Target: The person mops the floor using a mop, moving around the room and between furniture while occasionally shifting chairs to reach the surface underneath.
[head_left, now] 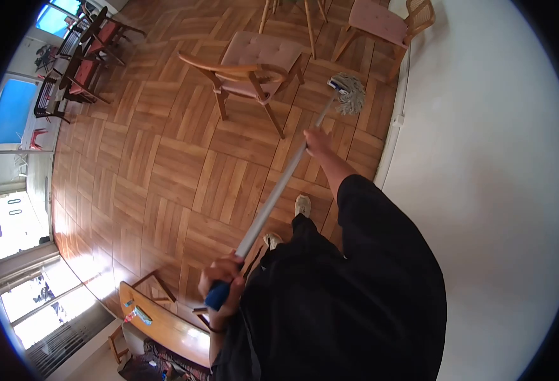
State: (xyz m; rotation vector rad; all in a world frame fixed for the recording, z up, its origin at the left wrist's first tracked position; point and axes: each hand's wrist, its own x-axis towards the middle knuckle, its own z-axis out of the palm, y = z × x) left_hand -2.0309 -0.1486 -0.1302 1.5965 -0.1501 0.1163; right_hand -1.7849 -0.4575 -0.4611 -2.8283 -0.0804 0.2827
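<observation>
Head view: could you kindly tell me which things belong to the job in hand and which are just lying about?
In use: mop handle, gripped by left hand at its blue end and right hand farther down; mop head on the parquet floor.
Lying about: cushioned wooden chair beside the mop head; second cushioned chair by the wall; wooden table; dark chairs near the windows.

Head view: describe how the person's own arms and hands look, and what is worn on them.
Both hands are bare, with no gloves. Behind the right hand the forearm is uncovered up to a loose black sleeve. The left hand has what looks like a thin dark band at the wrist; its sleeve cannot be made out.
</observation>
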